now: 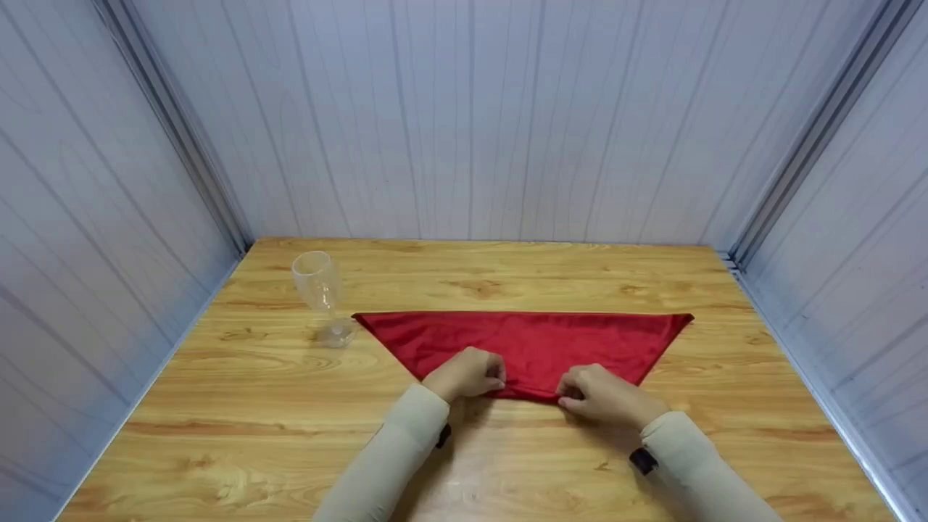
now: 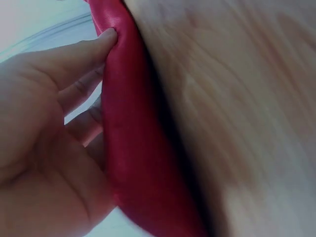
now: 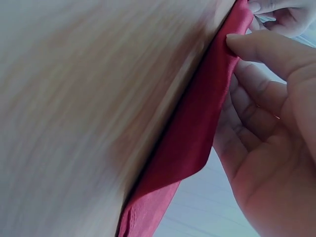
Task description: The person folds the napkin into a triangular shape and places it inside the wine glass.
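A red satiny cloth (image 1: pixel 522 337) lies on the wooden table, its long straight edge at the far side and its shorter edge nearer the person. The left hand (image 1: pixel 470 373) pinches the near edge, thumb pressed on the fabric in the left wrist view, where the cloth (image 2: pixel 136 133) is turned over in a rounded fold. To its right, the right hand (image 1: pixel 598 394) pinches the same edge between thumb and fingers. In the right wrist view the folded cloth (image 3: pixel 197 113) stands a little off the table, and the fingers behind it are partly hidden.
A clear stemmed glass (image 1: pixel 317 286) stands upright on the table, just left of the cloth's left corner. White panel walls (image 1: pixel 471 123) enclose the table (image 1: pixel 254 435) at the back and both sides. Dark bands show at both cuffs.
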Tool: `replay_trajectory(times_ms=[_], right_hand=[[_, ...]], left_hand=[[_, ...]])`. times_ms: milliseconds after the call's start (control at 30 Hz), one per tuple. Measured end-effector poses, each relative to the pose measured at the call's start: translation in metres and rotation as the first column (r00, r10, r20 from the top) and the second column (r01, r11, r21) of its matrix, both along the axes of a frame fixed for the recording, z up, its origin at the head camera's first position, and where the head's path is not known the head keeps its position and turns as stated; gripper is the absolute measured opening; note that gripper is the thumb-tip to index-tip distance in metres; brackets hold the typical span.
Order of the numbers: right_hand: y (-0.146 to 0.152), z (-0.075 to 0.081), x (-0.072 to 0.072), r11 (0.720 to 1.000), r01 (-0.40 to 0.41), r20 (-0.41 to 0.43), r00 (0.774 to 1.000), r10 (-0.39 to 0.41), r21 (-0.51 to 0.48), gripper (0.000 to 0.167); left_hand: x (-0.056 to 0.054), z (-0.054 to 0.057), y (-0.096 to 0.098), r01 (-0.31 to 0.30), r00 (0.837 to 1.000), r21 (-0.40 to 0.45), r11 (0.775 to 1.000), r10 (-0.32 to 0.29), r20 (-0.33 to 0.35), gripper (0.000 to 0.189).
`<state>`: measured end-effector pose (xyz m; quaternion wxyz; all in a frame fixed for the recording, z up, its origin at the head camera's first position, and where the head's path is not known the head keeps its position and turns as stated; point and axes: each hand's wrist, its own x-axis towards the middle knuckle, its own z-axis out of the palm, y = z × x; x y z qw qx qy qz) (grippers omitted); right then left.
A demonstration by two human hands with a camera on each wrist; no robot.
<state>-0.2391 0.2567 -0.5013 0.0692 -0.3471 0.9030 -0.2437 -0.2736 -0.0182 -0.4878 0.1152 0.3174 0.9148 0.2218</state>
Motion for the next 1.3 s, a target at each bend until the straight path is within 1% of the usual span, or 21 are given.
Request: replay_trajectory(times_ms=[200,333,433,500,567,700,800,933,1000,1200,1300], right_hand=[[0.001,0.000,0.001,1.000,-0.003,-0.023,1.000,0.003,0.005,0.005],[-0.001,0.004,0.002,0.999,-0.008,-0.049,0.999,0.009,0.038,0.006],[-0.003,0.008,0.000,0.997,-0.016,-0.066,0.998,0.021,0.078,0.008],[-0.005,0.010,-0.002,0.994,-0.017,-0.059,0.998,0.024,0.107,0.011],[-0.007,0.012,-0.004,0.991,-0.019,-0.031,0.999,0.024,0.132,0.013],[-0.010,0.014,-0.008,0.988,-0.032,0.019,0.999,0.030,0.149,0.014],[-0.009,0.015,-0.009,0.990,-0.029,0.046,0.999,0.023,0.136,0.012],[-0.006,0.013,-0.009,0.996,0.001,0.087,0.996,-0.009,0.094,0.004],[-0.006,0.012,-0.010,0.997,0.015,0.100,0.995,-0.023,0.079,0.003],[-0.007,0.012,-0.014,0.995,0.054,0.093,0.994,-0.063,0.089,0.009],[-0.008,0.012,-0.016,0.994,0.060,0.065,0.996,-0.065,0.089,0.012]], left_hand=[[-0.002,-0.002,0.002,-0.035,0.999,-0.028,0.999,0.034,-0.013,0.011],[-0.002,-0.002,0.002,-0.052,0.999,-0.037,0.998,0.051,-0.012,0.012],[-0.001,-0.003,0.002,-0.059,0.998,-0.027,0.998,0.059,-0.016,0.013],[-0.001,-0.003,0.001,-0.055,0.998,-0.016,0.998,0.055,-0.023,0.013],[0.000,-0.004,0.001,-0.050,0.998,-0.007,0.999,0.050,-0.025,0.012],[0.000,-0.005,0.000,-0.035,0.999,0.012,0.999,0.035,-0.033,0.011],[0.000,-0.005,-0.002,-0.033,0.999,0.024,0.999,0.034,-0.034,0.011],[0.000,-0.004,-0.003,-0.042,0.999,0.032,0.999,0.043,-0.017,0.012],[0.000,-0.004,-0.003,-0.042,0.999,0.038,0.998,0.042,-0.011,0.012],[-0.002,-0.006,-0.004,-0.034,0.999,0.064,0.997,0.034,-0.002,0.012],[-0.003,-0.007,-0.004,-0.037,0.999,0.073,0.997,0.037,0.007,0.013]])
